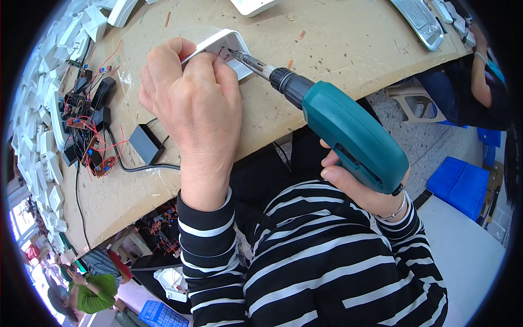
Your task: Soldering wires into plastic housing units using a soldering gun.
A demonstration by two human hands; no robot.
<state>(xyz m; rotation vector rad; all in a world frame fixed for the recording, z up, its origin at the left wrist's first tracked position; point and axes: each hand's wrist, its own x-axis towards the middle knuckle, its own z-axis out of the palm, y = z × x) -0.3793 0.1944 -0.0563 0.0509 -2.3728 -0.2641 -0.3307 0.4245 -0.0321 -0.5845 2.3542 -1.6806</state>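
My left hand is closed around a white plastic housing at the far middle of the bench, its fingertips reaching inside and partly hidden. Short red wires show within the housing. My right hand grips a teal and black soldering gun from below. Its slim metal tip points left into the housing, close to the red wires; whether it touches them I cannot tell.
Black boxes with red wires and small boards lie at the left, near a black adapter and cable. White housings pile up beyond. A metal tray sits far right. Other people are at the right and lower left.
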